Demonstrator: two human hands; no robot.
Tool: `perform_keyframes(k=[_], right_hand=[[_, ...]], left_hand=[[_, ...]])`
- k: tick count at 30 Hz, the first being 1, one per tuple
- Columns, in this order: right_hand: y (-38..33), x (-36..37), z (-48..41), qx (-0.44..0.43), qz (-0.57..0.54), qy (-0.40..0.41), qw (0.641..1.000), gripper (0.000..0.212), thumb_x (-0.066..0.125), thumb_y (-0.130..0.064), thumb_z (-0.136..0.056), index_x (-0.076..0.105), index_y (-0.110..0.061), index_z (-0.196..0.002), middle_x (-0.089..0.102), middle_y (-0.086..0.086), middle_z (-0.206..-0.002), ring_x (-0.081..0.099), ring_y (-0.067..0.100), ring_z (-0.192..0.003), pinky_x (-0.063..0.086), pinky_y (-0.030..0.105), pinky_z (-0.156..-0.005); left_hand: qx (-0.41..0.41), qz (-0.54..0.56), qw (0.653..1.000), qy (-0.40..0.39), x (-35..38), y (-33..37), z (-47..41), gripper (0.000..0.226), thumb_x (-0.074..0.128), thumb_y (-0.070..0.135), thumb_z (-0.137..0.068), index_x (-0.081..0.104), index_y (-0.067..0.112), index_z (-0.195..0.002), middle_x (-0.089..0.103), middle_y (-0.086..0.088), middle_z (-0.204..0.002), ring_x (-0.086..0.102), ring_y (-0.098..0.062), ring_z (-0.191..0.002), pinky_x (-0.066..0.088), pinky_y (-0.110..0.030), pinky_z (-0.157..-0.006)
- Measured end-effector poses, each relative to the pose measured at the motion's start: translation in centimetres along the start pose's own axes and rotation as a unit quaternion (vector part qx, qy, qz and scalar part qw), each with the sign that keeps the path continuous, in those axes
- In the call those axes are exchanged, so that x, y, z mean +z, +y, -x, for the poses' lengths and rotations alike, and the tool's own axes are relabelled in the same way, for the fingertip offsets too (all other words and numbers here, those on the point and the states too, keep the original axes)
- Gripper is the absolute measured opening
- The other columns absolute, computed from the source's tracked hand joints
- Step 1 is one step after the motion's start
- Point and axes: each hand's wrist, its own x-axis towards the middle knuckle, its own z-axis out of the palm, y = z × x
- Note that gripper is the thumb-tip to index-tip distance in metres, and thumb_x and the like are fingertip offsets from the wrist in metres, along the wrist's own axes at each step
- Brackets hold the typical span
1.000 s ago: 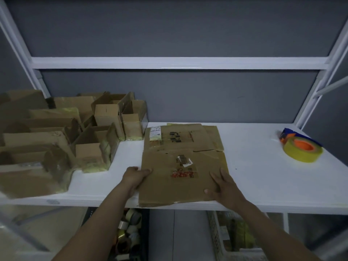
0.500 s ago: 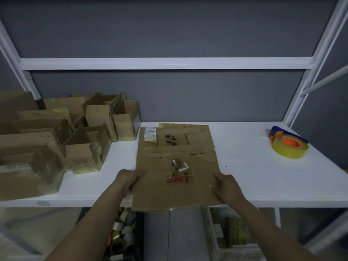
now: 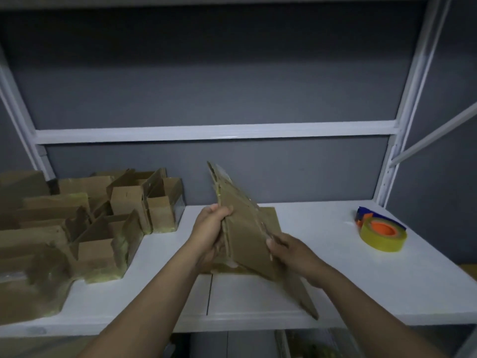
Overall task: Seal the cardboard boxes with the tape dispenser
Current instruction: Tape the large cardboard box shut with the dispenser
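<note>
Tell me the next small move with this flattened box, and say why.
Probably pull the two sides apart to open it into a box shape. Both the left hand and right hand grip the flattened box, tilted above the table, so nothing can be taped yet; the tape dispenser lies apart at the table's right.

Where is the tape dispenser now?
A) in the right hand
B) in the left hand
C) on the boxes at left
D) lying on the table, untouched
D: the tape dispenser lies on the table at right, while left hand and right hand grip the flattened box.
</note>
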Motion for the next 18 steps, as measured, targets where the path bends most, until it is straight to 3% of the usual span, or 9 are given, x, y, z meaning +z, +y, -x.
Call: perform_keyframes(k=[3,7,9,11,14,18], right_hand=[[-2.7,-3.6,0.1,0.011,-0.103,0.029,0.994,0.045,0.043,-0.055,-0.094,0.059,-0.023,-0.122,0.065,0.001,-0.11,0.062,0.019,-0.102,0.051,0.039,-0.091],[-5.5,-8.0,1.0,0.006,-0.172,0.013,0.985,0.026,0.034,-0.054,-0.097,0.056,-0.04,-0.092,0.061,-0.023,-0.088,0.059,-0.003,-0.079,0.05,0.02,-0.071],[-5.6,-9.7,1.0,0.002,-0.162,0.017,0.987,0.023,0.033,-0.058,-0.095,0.053,-0.046,-0.093,0.057,-0.024,-0.092,0.055,-0.004,-0.082,0.047,0.028,-0.082],[-5.3,-10.8,1.1,0.017,-0.165,0.018,0.986,0.022,0.034,-0.06,-0.094,0.051,-0.046,-0.097,0.053,-0.023,-0.094,0.051,-0.003,-0.082,0.045,0.032,-0.084],[-4.6,-12.5,0.9,0.043,-0.164,0.026,0.985,0.026,0.041,-0.063,-0.091,0.051,-0.041,-0.101,0.055,-0.017,-0.099,0.052,-0.001,-0.082,0.045,0.023,-0.065],[-3.3,-14.1,0.5,0.081,-0.179,0.069,0.978,0.077,0.061,-0.071,-0.074,0.041,-0.029,-0.136,0.053,-0.002,-0.13,0.056,0.019,-0.106,0.047,0.03,-0.07]], left_hand=[[0.012,0.021,0.999,-0.038,4.0,1.2,-0.1,0.03,0.056,0.026,-0.097,0.063,0.005,-0.117,0.072,-0.017,-0.106,0.069,-0.032,-0.1,0.054,-0.044,-0.091],[0.002,-0.007,0.996,-0.087,8.4,1.3,-0.2,0.037,0.048,0.033,-0.101,0.063,0.005,-0.121,0.071,-0.016,-0.109,0.068,-0.032,-0.103,0.051,-0.047,-0.097],[-0.011,-0.019,0.994,-0.103,10.2,0.8,-0.1,0.04,0.044,0.037,-0.102,0.065,0.009,-0.12,0.071,-0.015,-0.11,0.068,-0.032,-0.103,0.049,-0.049,-0.099],[-0.022,-0.019,0.993,-0.118,11.7,0.1,-0.2,0.041,0.041,0.039,-0.103,0.066,0.011,-0.12,0.071,-0.015,-0.112,0.067,-0.032,-0.105,0.047,-0.051,-0.101],[-0.026,-0.016,0.993,-0.118,13.9,-0.2,-0.3,0.039,0.044,0.037,-0.101,0.068,0.01,-0.117,0.072,-0.013,-0.108,0.069,-0.03,-0.101,0.05,-0.048,-0.099],[-0.019,-0.035,0.992,-0.121,16.3,0.2,-0.4,0.031,0.051,0.033,-0.099,0.073,0.011,-0.104,0.076,-0.008,-0.091,0.073,-0.022,-0.081,0.057,-0.03,-0.071]])
